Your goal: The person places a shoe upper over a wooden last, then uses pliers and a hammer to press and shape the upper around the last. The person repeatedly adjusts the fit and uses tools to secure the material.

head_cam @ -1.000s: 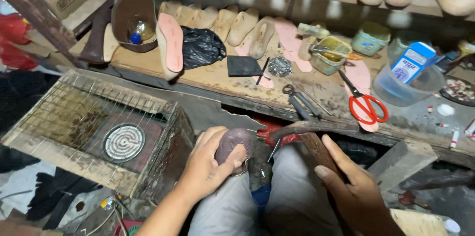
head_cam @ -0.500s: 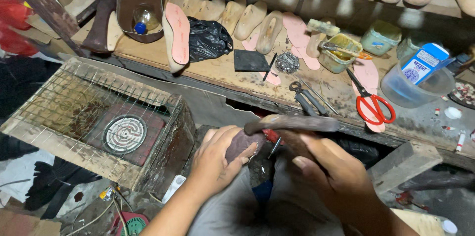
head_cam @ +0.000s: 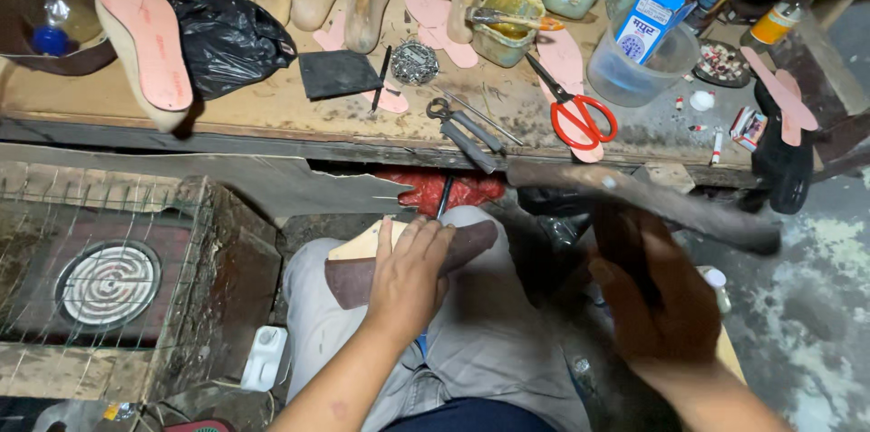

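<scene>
A dark brown leather piece (head_cam: pixel 412 264) lies flat over a pale shoe last (head_cam: pixel 367 242) on the lap.

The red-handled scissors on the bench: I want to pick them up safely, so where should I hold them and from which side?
Take the red-handled scissors by the red loops, which lie at the bench's near edge, facing you. Coming from the near side looks best: the blades point away toward the yellow tub, so your grip avoids the tips.
</scene>
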`<move>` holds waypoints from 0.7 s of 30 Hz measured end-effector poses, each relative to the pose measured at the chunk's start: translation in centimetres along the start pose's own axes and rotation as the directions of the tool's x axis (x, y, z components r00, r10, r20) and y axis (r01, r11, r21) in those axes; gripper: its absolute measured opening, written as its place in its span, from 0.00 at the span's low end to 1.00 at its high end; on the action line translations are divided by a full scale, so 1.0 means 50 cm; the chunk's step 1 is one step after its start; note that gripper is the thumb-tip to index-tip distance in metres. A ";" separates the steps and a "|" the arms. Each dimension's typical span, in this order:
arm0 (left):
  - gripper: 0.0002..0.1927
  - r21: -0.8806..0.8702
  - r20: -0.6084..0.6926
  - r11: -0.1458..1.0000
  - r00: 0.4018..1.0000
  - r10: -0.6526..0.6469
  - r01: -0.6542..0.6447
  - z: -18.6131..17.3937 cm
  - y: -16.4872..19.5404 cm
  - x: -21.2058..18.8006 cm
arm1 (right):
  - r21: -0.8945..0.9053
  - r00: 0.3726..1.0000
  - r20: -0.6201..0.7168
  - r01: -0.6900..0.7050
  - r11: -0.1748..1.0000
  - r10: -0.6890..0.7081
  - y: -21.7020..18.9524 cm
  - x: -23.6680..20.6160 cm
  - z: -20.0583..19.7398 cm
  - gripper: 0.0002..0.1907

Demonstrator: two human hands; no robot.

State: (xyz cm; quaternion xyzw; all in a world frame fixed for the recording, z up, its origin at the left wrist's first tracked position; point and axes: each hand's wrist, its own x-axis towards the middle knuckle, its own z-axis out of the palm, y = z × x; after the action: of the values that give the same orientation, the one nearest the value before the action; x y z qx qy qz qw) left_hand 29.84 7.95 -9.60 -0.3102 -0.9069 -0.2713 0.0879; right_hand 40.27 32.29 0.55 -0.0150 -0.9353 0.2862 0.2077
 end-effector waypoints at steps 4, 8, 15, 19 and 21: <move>0.37 -0.012 0.022 1.000 1.000 0.013 -0.012 0.000 0.004 0.002 | -0.107 0.941 0.332 -0.036 0.994 0.070 0.062 -0.035 0.086 0.30; 0.36 -0.040 -0.017 0.999 1.000 0.009 -0.010 -0.001 0.008 0.009 | -0.042 0.987 0.150 -0.052 0.998 0.058 0.109 -0.056 0.105 0.24; 0.34 -0.076 0.007 0.997 1.000 -0.010 0.011 0.002 -0.004 0.020 | -0.008 0.994 0.113 -0.013 1.000 0.014 0.160 -0.073 0.135 0.30; 0.34 -0.106 0.012 0.994 1.000 -0.022 0.023 -0.013 -0.003 0.023 | 0.076 0.997 0.048 0.051 0.996 -0.054 0.166 -0.069 0.133 0.30; 0.33 -0.142 -0.047 0.990 0.998 -0.028 0.021 -0.036 -0.001 0.027 | 0.154 0.978 0.146 -0.173 0.973 0.150 0.159 -0.050 0.120 0.32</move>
State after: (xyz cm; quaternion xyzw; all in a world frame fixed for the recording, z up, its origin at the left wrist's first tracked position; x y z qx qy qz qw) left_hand 28.73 7.63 -7.69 -0.2975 -0.8866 -0.3438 0.0846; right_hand 39.42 35.40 -9.19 -0.0546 -0.9156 0.3794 0.1212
